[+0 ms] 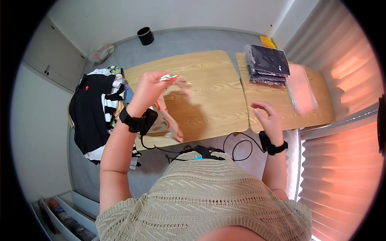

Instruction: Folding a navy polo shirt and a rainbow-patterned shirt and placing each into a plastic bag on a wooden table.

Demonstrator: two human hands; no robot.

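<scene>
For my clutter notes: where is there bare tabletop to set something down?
Left table: bare from the patterned cloth in the left hand across to the right table. There, a smaller patch borders the dark packaged stack and flat plastic packaging, the right hand over it. Crowded: left table's left end, under the clothes pile.

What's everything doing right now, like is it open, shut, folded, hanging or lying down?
Left hand: closed on the patterned cloth
Patterned cloth: hanging, unfolded, a bit blurry
Right hand: open, holding nothing
Black shirt: spread out
Dark packages: stacked, wrapped in plastic
Bin: upright
Curtain: hanging in folds
</scene>
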